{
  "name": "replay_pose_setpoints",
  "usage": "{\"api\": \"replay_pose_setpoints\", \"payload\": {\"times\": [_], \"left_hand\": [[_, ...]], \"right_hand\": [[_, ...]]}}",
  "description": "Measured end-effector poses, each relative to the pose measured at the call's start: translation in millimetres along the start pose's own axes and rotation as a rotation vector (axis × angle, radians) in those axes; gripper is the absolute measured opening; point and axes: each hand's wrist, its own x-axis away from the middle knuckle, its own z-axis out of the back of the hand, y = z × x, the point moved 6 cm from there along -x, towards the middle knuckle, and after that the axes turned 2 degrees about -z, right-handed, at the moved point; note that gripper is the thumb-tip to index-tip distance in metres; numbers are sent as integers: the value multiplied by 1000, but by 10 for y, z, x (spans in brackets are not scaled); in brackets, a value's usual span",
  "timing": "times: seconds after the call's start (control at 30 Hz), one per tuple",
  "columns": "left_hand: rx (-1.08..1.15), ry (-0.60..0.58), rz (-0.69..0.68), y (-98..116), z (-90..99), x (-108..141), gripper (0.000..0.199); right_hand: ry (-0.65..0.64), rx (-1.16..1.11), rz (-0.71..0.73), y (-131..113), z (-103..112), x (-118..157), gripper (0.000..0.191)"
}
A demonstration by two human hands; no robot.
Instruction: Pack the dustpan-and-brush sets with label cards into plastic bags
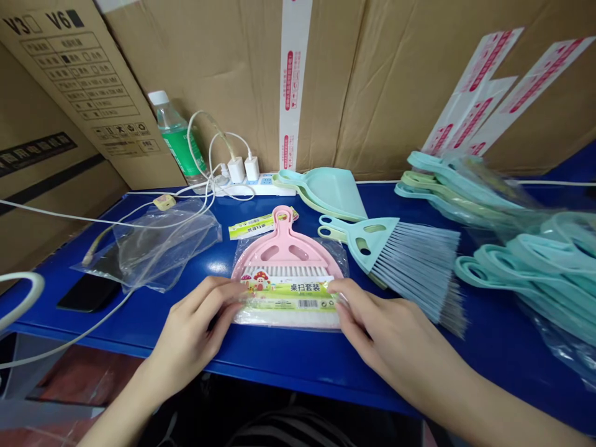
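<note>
Pink dustpan-and-brush set (287, 267) inside a clear plastic bag (242, 254), lying flat near the front edge of the blue worktop (279, 363), roughly midway along it, with a green-and-yellow printed label across its lower half. Left grip (193, 329) apparently closed on the bag's left side, fingers laid over the plastic; right grip (386, 329) apparently closed on the right side, fingertips pressed to the bag's edge. Main risk: a slip of the thin, shiny plastic under the fingertips, caused by uneven pressure between the two sides, with the set skewing inside the bag or the label creasing. Next risk: a drop over the front edge after a careless slide, with so little worktop left in front. Just to the right, a pale-blue hand brush (395, 261), easily knocked by a wide swing of the right wrist, and a mint dustpan (326, 192) behind it. Toward the left end, a white charging cable (93, 326) trailing over the front edge, a possible snag for the left forearm. At the right end, a heap of bagged sets (526, 273), slippery and liable to slide if bumped.
</note>
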Motion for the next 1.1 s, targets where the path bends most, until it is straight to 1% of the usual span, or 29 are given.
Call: {"api": "replay_pose_setpoints", "payload": {"times": [0.1,0.27,0.33,0.4,0.47,0.53,0.6,0.7,0.8,0.97,1.1], "left_hand": [[36,-19,-9,4,-10,-9,17],[56,-42,-15,-2,-13,-13,21],[70,-45,-22,0,-15,-10,21],[81,-49,-18,0,-19,-7,20],[87,-48,-11,-2,-21,-4,19],[86,-50,-14,0,-25,-2,19],[81,-61,-26,4,-32,-1,20],[71,-82,-41,9,-40,-7,22],[65,-92,-53,20,-34,-17,23],[46,-93,-70,31,-17,-5,23],[0,-56,-64,13,8,16,26]], "right_hand": [[-17,112,38,-28,0,-60,25],[-225,294,14,31,-30,-178,25],[-242,309,20,50,-6,-212,27],[-165,268,108,1,41,-239,26],[-37,214,277,-110,85,-234,24],[66,174,448,-224,98,-192,27],[106,134,533,-293,79,-152,34],[100,64,540,-339,36,-117,42],[86,64,539,-371,-17,-86,42],[26,32,513,-352,-81,-76,32],[-18,-18,472,-316,-86,-71,26]]}}
